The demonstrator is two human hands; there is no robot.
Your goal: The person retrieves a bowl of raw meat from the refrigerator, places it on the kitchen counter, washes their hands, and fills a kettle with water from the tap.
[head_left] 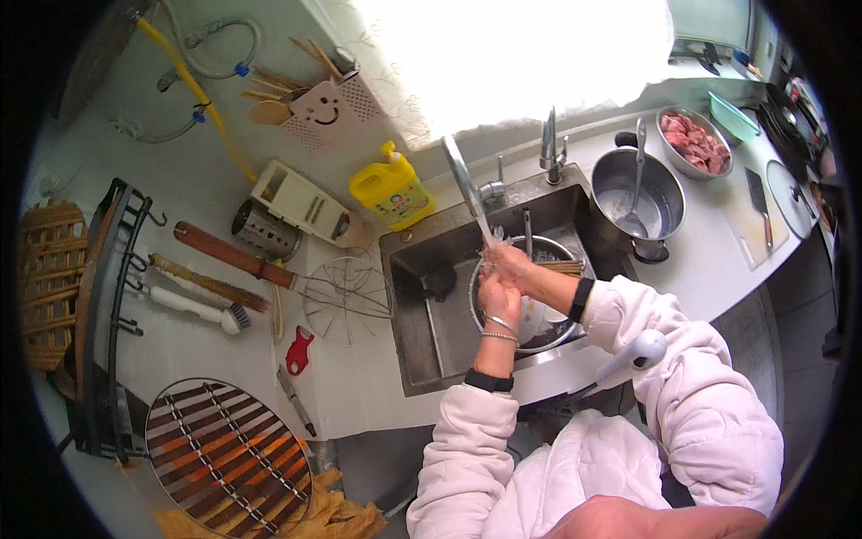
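My left hand (499, 296), with bracelets at the wrist, and my right hand (513, 265) are pressed together under the faucet (463, 178). Water runs from the spout and splashes over the fingers. Whether anything sits between them is hidden by the splash. Beneath is a round metal basin (475, 316) in the right part of the stainless steel sink (417, 337). Inside the basin lie a pale dish (533, 316), wooden chopsticks (564, 267) and a utensil with an upright metal handle (527, 222), partly covered by my hands and arms.
Right of the sink stand a deep pot (606, 176) with a ladle (638, 182), a bowl of raw meat (697, 143) and a cleaver (759, 199) on a cutting board (774, 236). On the left are a yellow detergent jug (394, 192), a wire strainer (347, 303), a red peeler (298, 352) and a knife (294, 399).
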